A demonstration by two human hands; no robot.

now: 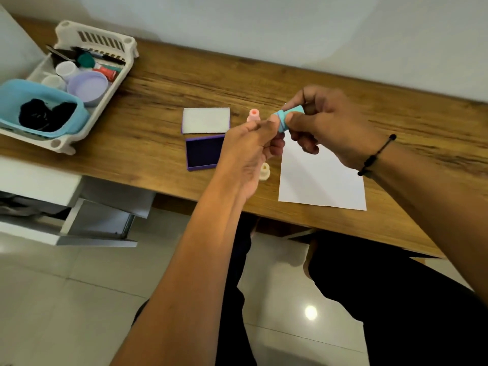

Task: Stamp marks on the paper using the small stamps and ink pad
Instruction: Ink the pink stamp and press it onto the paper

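Above the wooden desk, both hands hold a small teal stamp (286,118). My right hand (330,125) grips its body; my left hand (253,143) pinches its lower end with thumb and fingertips. Below the hands lies a white sheet of paper (322,180), blank where visible. A purple ink pad (203,151) lies open to the left, its dark pad facing up and its lid (206,120) folded back with the white inside showing. A pink stamp (254,115) stands upright beside the lid. A cream stamp (264,172) sits at the paper's left edge, partly hidden by my left hand.
A white plastic basket (111,39) at the desk's far left holds jars, a lilac lid and a blue tub with black items. White drawers (100,223) stand open below the desk's left end. The desk's front edge (330,220) runs close under the paper.
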